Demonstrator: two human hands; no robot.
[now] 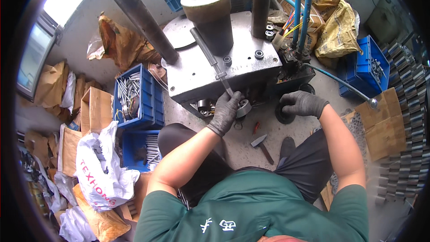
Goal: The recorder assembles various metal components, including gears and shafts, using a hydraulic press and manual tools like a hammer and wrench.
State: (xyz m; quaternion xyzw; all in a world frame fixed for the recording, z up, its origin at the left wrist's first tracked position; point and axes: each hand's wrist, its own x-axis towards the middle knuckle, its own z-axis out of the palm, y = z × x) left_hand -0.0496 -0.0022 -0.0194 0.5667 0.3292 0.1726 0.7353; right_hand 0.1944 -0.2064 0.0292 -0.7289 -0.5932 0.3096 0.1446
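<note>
My left hand, in a dark grey glove, grips the lower end of a stepped metal shaft. The shaft slants up and away over the machine's steel table, a collar partway along it. Two small bearings lie on that table in front of a thick cylinder. Just beside my left hand is a metal ring, below the table's front edge. My right hand, gloved too, is held with curled fingers above a black round part; anything in them is hidden.
On the floor between my feet lie a hammer and a small red object. Blue crates of metal rods stand at left, near a white plastic bag. A blue bin and stacked metal parts are at right.
</note>
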